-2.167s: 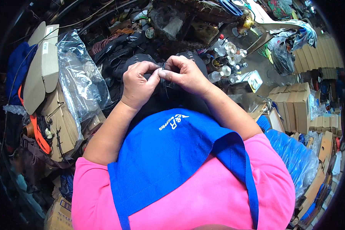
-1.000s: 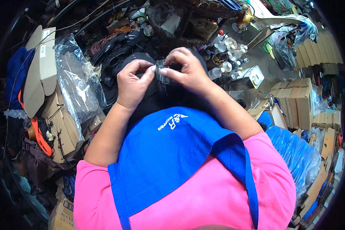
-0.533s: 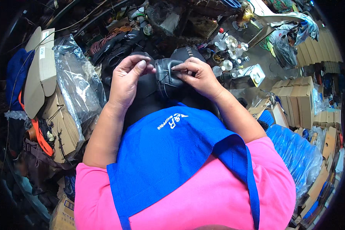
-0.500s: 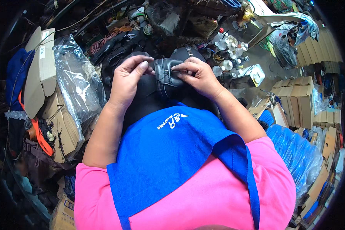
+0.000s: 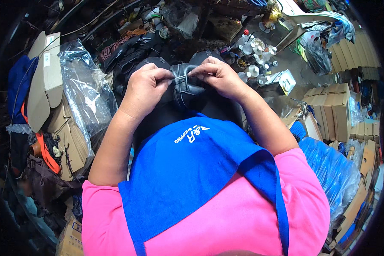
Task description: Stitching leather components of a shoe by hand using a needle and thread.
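A black leather piece (image 5: 182, 85), rounded like part of a shoe, rests over my dark-clad knees. Stitching and thin dark thread loops show on its surface. On its left side my left hand (image 5: 148, 86) is closed, thumb and fingertips pinched together at the leather's edge. My right hand (image 5: 217, 77) is pinched on the leather's right side, fingertips pressed against its upper part. The two hands face each other with a small gap of leather between them. Whether a needle or thread end sits in the left fingertips cannot be made out.
My blue apron (image 5: 192, 170) covers my lap. Flattened cardboard (image 5: 51, 81) and clear plastic wrap (image 5: 87, 81) stand at the left. Several bottles (image 5: 256, 55) are at the far right, beside a white container (image 5: 286, 81). Cardboard boxes (image 5: 328, 109) and a blue plastic-wrapped bundle (image 5: 328, 170) lie right.
My left hand has turned and closed in towards the leather, its thumb now lower. The right fingers have shifted up and inward, and the leather's upper edge looks pinched together.
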A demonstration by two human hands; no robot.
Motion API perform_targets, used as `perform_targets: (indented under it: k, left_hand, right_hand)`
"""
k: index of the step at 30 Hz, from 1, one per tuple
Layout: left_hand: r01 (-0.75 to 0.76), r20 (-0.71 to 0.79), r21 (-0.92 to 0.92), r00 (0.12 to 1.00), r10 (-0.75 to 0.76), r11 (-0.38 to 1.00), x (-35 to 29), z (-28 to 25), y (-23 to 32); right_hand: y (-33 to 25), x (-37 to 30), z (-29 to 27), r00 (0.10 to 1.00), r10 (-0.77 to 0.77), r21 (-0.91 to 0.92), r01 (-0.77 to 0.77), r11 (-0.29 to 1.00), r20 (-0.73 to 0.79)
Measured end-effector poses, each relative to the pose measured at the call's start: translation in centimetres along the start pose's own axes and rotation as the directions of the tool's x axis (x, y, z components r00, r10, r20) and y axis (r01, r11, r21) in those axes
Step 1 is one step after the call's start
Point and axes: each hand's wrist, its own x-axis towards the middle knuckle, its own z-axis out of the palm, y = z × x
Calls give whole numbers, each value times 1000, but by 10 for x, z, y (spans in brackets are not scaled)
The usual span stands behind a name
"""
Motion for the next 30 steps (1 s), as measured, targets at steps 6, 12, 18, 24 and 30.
perform_targets:
  k: [6,12,18,24,30]
  left_hand:
    - [53,45,3,998,-53,999,-1,-3,2]
    - [56,65,69,996,-61,996,1,-6,4]
    - [95,99,113,989,-106,989,2,-11,13]
    - [60,119,118,990,-74,991,5,-12,13]
    - [-129,176,157,979,100,979,22,-14,8]
  right_hand:
    - [5,3,-1,999,4,9,-5,1000,38]
    - [5,4,-1,998,9,27,-10,1000,60]
    - [3,5,-1,998,2,37,-5,999,70]
    - [4,6,-1,997,16,49,-20,999,72]
    - [1,6,-3,995,35,61,-41,997,91]
